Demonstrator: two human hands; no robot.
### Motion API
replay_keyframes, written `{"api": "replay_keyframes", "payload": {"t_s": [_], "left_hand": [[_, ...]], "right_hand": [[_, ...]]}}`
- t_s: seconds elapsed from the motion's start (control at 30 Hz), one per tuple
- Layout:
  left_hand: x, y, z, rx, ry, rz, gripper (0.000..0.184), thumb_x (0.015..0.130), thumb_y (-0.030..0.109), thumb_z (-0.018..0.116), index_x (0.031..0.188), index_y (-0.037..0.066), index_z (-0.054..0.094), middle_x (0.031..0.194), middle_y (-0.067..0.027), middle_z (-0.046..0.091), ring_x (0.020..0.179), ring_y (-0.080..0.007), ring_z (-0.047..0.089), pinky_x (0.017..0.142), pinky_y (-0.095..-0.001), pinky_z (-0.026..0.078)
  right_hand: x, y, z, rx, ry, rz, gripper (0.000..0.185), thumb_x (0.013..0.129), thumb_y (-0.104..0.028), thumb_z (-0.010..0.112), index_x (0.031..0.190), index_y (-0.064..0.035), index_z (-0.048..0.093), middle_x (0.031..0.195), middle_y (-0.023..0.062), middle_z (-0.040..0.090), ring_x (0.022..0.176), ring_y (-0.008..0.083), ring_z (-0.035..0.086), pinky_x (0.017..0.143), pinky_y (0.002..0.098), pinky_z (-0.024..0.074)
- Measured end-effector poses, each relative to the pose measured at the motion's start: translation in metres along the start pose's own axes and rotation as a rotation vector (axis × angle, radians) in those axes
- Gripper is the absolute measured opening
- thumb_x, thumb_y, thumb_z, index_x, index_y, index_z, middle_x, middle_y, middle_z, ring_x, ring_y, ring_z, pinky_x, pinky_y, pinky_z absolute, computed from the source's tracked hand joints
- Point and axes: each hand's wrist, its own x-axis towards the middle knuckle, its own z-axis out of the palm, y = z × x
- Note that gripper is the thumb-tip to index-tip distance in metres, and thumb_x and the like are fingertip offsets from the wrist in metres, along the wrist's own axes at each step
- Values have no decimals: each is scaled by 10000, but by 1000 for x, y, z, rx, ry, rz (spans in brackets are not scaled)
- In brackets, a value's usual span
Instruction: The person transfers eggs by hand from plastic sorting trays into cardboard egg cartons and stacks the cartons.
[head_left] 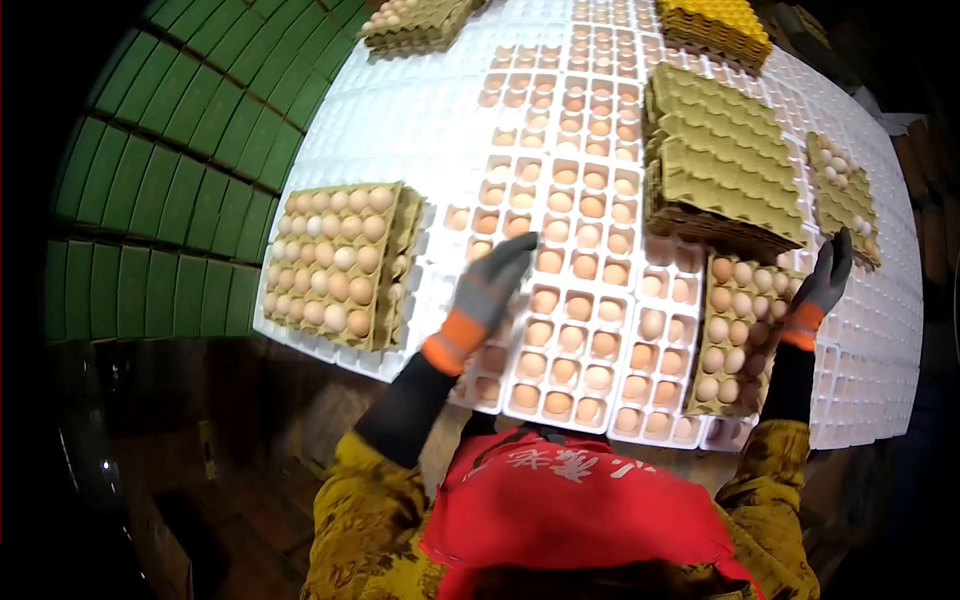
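My left hand (492, 283), in a grey glove with an orange cuff, is over the white plastic foam-like tray (513, 345) of eggs. Its fingers are stretched out and slightly blurred; no egg shows in them, though the palm side is hidden. Brown eggs (577, 306) sit in the square cells just right of it. My right hand (828, 280), gloved alike, has its fingers extended beside the right edge of a pulp egg tray (702, 385). Several rows of eggs (735, 330) fill that tray, partly covered by my right hand and forearm.
A full pulp tray of eggs (325, 255) stands at left on another tray. A stack of pulp trays (725, 160) rises centre right, with a part-filled tray (845, 195) beyond. Yellow trays (715, 30) lie at the back; green boxes (155, 190) line the left.
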Motion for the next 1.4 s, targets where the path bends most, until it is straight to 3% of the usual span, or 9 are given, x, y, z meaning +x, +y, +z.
{"api": "replay_keyframes", "payload": {"t_s": [0.1,0.17,0.2,0.3,0.43,0.6,0.87,1.1,1.4], "left_hand": [[-57,0,-122,22,212,-95,452,1029,253,453,1363,-38,544,1290,-138,629,1179,-221,600,1024,-341,467],[-85,-4,-205,86,421,-45,431,1040,255,416,1349,-4,566,1316,-127,610,1201,-222,575,1046,-350,439],[-94,8,-250,128,477,-40,449,1046,269,406,1379,-7,528,1354,-135,580,1245,-233,545,1076,-368,417],[-107,-28,-385,226,578,30,489,1054,294,389,1453,15,437,1435,-142,510,1318,-252,492,1118,-392,378],[-79,-157,-515,-318,416,-408,571,1060,400,406,1471,3,401,1457,-151,494,1314,-255,503,1127,-382,371],[-55,-198,-483,-616,-192,-447,536,1078,437,326,1505,114,335,1433,-101,504,1265,-234,539,1070,-419,466],[-52,-196,-461,-860,-120,-486,510,1068,416,350,1488,127,346,1443,-96,483,1278,-265,514,1073,-474,452],[-54,-174,-463,-792,-74,-444,511,1067,418,345,1486,126,344,1452,-94,473,1284,-273,503,1081,-483,441],[-68,-116,-409,-811,-51,-357,513,1065,421,339,1484,124,342,1463,-92,461,1293,-284,490,1092,-494,426]], "right_hand": [[-90,-83,46,-143,-396,24,382,982,-86,548,1337,55,541,1356,126,567,1193,214,562,1049,330,439],[-151,-69,91,-112,-810,-319,399,1006,-123,517,1380,14,528,1298,116,608,1183,186,573,1024,323,454],[-197,-108,121,273,-817,598,458,1012,-208,503,1424,-7,488,1276,127,606,1132,202,603,978,330,493],[-310,-151,208,430,-1064,692,466,1019,-226,531,1441,-36,475,1341,103,596,1125,177,625,940,312,520],[-412,-187,298,499,-915,1121,555,1033,-318,527,1480,-17,393,1387,106,548,1208,215,573,1007,336,477],[-474,-143,328,444,-659,1136,556,1046,-402,476,1496,-86,389,1411,35,518,1210,154,525,1028,313,428],[-454,-231,345,180,-718,837,501,1083,-335,377,1476,-26,399,1427,52,496,1250,135,470,1077,293,387],[-464,-193,361,802,-404,1456,522,1018,-427,529,1362,-34,538,1242,55,629,1040,156,594,906,320,494],[-414,-209,280,627,-485,1170,471,1020,-373,539,1326,-16,571,1218,55,647,1017,154,603,882,316,506]]}}
